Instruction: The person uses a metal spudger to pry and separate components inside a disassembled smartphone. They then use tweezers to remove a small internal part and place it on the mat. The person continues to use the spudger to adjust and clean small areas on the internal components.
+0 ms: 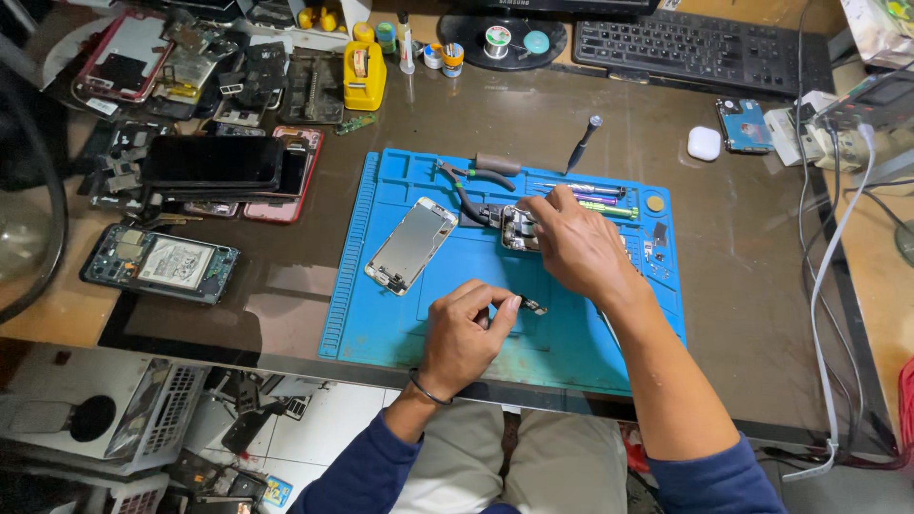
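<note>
1. On the dark table (743,286) a blue repair mat (457,314) carries an opened phone body (519,228), with its detached screen panel (411,244) lying face-down just to the left and apart from it.
2. Over the phone body, the right hand (576,249) bends down with its fingertips closed on something inside the frame; what exactly they pinch is hidden, so I cannot tell whether it is a tool or a part.
3. Nearer the front edge of the mat, the left hand (464,335) has a narrow grip, thumb and forefinger pinched on a small dark component (531,306) held just above the mat, close below the right wrist.
4. The step in hand looks like working small parts in or out of the phone body; the next move calls for fine, steady placement.
5. Behind lie pliers (468,186), thin screwdrivers (590,195) and a coin-like disc (655,203).
</note>
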